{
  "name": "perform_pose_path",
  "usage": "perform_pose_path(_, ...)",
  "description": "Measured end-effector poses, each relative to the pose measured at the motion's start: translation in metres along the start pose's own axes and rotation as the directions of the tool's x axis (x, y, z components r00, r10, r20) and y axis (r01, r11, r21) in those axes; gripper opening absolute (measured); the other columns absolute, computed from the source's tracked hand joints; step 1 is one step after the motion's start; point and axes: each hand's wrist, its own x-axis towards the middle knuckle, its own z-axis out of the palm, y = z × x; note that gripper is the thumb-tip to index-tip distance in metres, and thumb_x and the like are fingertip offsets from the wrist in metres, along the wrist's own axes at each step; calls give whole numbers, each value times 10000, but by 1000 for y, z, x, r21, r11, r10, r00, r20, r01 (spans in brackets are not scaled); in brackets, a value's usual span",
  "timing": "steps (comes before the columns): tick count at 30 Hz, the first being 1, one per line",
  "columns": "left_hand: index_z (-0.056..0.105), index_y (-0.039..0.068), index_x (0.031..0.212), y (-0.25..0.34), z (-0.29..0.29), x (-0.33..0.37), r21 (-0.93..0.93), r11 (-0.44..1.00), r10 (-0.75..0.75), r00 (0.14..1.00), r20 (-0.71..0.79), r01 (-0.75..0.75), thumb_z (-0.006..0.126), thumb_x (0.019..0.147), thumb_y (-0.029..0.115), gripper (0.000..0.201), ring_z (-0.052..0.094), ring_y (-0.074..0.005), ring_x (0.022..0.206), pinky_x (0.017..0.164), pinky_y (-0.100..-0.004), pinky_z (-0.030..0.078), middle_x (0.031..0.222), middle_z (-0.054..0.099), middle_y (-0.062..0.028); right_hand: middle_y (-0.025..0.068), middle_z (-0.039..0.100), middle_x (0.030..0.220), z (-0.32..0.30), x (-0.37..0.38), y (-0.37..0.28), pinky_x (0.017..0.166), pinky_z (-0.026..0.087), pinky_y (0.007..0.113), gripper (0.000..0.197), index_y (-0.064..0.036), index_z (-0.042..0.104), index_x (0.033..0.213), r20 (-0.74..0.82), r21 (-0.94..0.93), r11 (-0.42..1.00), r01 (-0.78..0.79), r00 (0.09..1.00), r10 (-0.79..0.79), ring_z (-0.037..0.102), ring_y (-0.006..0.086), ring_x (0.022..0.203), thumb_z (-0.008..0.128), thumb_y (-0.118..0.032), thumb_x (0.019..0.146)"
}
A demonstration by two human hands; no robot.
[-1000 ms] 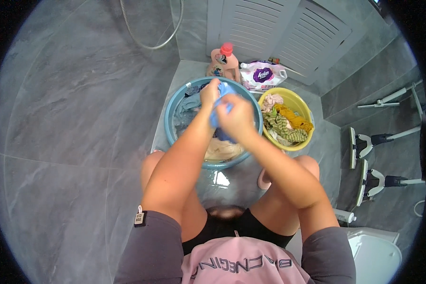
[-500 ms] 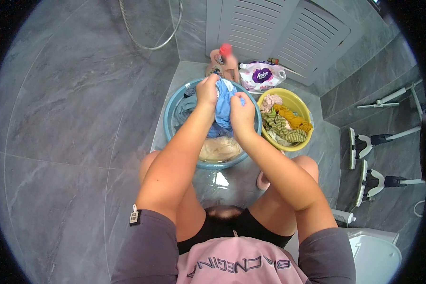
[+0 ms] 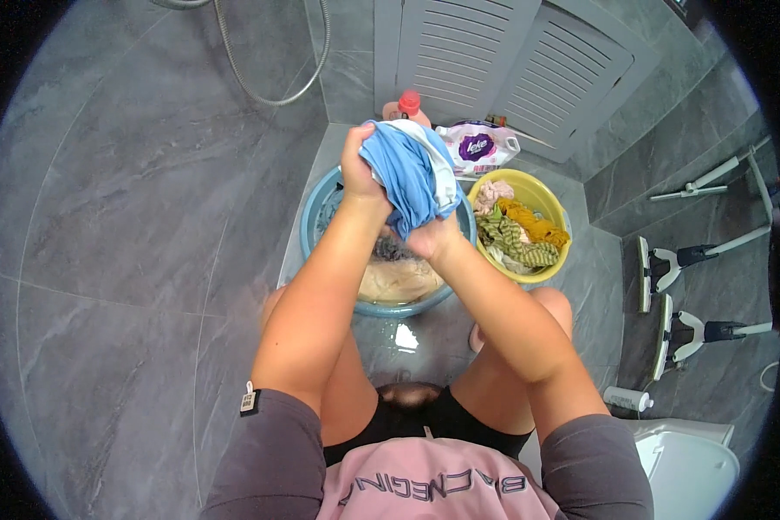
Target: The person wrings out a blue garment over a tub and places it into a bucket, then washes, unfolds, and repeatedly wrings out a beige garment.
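A bunched light-blue garment (image 3: 405, 178) with a white band along its side is held up over the blue basin (image 3: 307, 227). My left hand (image 3: 361, 169) grips its left side, thumb near the top. Supporting it from below on the right, my right hand (image 3: 432, 236) has its fingers partly hidden by the cloth. In the basin under it, a cream-coloured cloth (image 3: 396, 282) lies at the near side, in water. Darker wet cloth (image 3: 328, 208) shows at the left and middle of the basin.
To the right stands a yellow basin (image 3: 553, 266) with pink, mustard and green-striped clothes. Behind are a white-and-purple jug (image 3: 479, 147) and a pink bottle with a red cap (image 3: 409, 103). Two flat mops (image 3: 686, 336) lean at far right. A white bottle (image 3: 628, 399) lies near a toilet (image 3: 685, 468).
The blue garment has been raised toward me and gathered into a larger bundle. My right hand has shifted lower beneath it, while my left has moved slightly left.
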Motion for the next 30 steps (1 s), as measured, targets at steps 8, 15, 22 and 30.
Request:
perform_pose_path(8, 293, 15, 1301, 5, -30, 2, 741, 434, 431, 840, 328, -512, 575, 813, 456, 716, 357, -311, 1241, 996, -405, 324, 1355, 331, -182, 47, 612, 1049, 37, 6, -32, 783, 510, 339, 365, -129, 543, 1111, 150, 12, 964, 266, 953, -265, 607, 189, 941, 429, -414, 914)
perform_pose_path(15, 514, 158, 1191, 23, -4, -36, 395, -488, -174, 530, 830, -779, 811, 513, 404, 780, 326, -410, 1259, 1017, -505, 289, 1288, 410, -213, 124, 499, 1227, -22, 5, -25, 920, 450, 358, 412, -83, 432, 1254, 246, -142, 988, 54, 969, -17, 534, 243, 1089, 347, -339, 942)
perform_pose_path(22, 563, 46, 919, -27, -40, -32, 790, -292, 200, 773, 601, -539, 782, 595, 209, 424, 522, -324, 1001, 855, -427, 416, 1070, 542, -139, 73, 535, 1139, -46, 22, -8, 891, 443, 310, 292, -106, 480, 1159, 62, -95, 990, 102, 993, -97, 530, 187, 1056, 448, -228, 896)
perform_pose_path(30, 562, 47, 901, -48, -53, -9, 636, 746, 511, 782, -357, -197, 551, 847, 197, 160, 587, -146, 758, 687, -297, 475, 846, 601, -48, 65, 626, 860, -1, 13, -11, 692, 454, 258, 210, 3, 597, 958, -93, -824, 384, 416, 571, -816, 564, 113, 741, 576, -45, 754)
